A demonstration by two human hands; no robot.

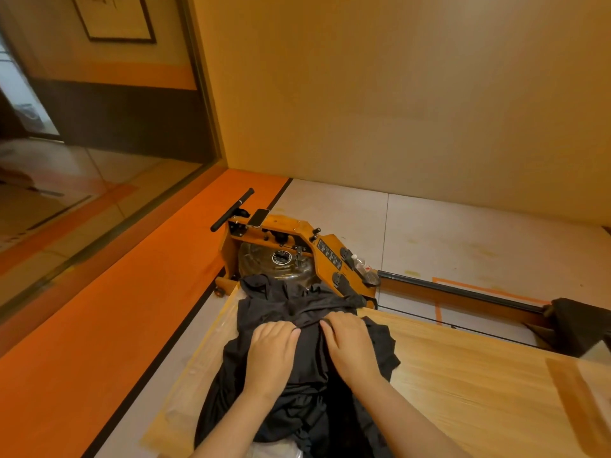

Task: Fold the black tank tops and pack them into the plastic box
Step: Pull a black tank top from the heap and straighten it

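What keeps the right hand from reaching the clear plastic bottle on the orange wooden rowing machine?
Probably yes, with a stretch. The right hand rests on the black fabric tank tops; the clear plastic bottle sits past the light wooden table's far edge, nothing but cloth between.

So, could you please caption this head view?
Left hand and right hand rest on black tank tops heaped on a wooden table.
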